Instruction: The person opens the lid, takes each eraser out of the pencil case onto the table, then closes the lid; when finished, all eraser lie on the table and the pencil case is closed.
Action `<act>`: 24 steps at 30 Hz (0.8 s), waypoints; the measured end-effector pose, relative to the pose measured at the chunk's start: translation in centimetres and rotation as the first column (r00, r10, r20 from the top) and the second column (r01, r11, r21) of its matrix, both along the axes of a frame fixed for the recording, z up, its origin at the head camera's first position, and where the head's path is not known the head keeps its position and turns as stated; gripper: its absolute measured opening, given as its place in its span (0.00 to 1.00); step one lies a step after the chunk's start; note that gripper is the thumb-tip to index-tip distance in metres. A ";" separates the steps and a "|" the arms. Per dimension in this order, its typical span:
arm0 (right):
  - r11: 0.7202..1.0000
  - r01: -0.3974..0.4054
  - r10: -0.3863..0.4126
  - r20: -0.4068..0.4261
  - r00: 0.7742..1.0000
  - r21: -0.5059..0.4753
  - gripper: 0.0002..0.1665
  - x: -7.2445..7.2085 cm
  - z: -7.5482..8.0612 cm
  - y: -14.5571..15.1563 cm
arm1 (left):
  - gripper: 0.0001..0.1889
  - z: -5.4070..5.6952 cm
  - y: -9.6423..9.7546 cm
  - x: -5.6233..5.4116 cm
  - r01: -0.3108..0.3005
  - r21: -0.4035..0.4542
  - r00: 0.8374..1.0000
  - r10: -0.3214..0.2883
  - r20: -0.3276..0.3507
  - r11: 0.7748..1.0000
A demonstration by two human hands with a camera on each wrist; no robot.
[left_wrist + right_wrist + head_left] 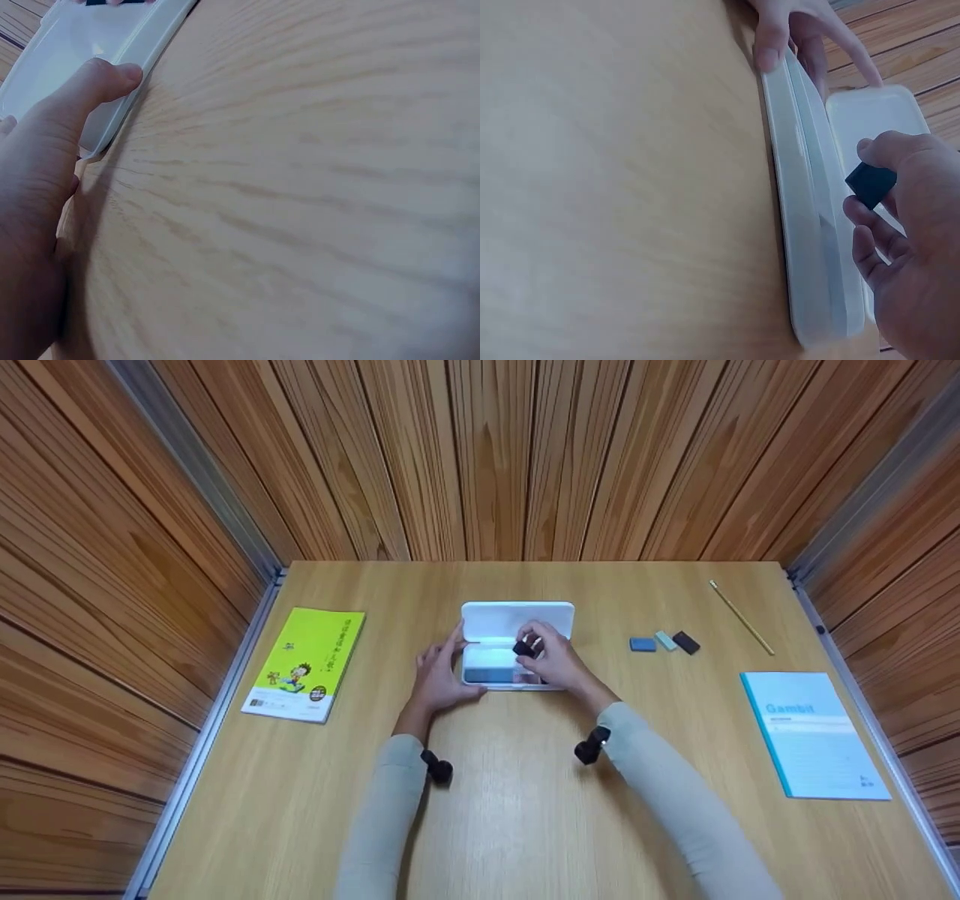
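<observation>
A white pencil case point(491, 621) lies at mid-table with its lid raised at the back. My left hand point(437, 679) holds its left end; in the left wrist view the thumb point(120, 77) bends over the front rim. Fingers of that hand reach towards the lid in the right wrist view. Above the tray, my right hand point(556, 658) pinches a small black eraser point(871, 184), a rectangular block, between thumb and fingers. The right hand partly hides the case's right side, including what lies in it.
Right of the case lie a blue eraser point(643, 645), a light green eraser point(665, 641) and another black eraser point(686, 643). Further right are a pencil point(741, 616) and a light blue notebook point(814, 742). A yellow-green book point(306, 660) lies at left. Wood-panel walls point(487, 457) enclose the table.
</observation>
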State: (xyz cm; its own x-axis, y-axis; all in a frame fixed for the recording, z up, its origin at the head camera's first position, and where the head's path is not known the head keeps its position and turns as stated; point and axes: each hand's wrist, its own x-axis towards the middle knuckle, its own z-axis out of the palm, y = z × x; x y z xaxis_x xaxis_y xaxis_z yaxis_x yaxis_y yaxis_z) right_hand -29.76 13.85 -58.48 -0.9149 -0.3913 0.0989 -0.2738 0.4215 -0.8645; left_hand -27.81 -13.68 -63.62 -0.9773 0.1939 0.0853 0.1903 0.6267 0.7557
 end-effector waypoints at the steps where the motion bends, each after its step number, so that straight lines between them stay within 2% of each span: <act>1: 1.000 -0.001 0.001 0.014 1.000 0.009 0.18 0.0 0.1 0.4 | 0.72 0.0 0.0 0.0 0.000 0.002 1.000 0.000 0.002 1.000; 15: 0.993 0.013 -0.026 0.107 0.994 0.121 0.22 -0.1 0.7 5.2 | 0.72 -0.1 -0.3 0.0 0.001 0.011 1.000 -0.001 -0.005 1.000; 24: 0.986 0.050 -0.070 0.121 0.990 0.161 0.23 -0.7 1.3 7.7 | 0.72 0.0 -0.1 0.1 -0.002 0.000 1.000 0.002 0.000 1.000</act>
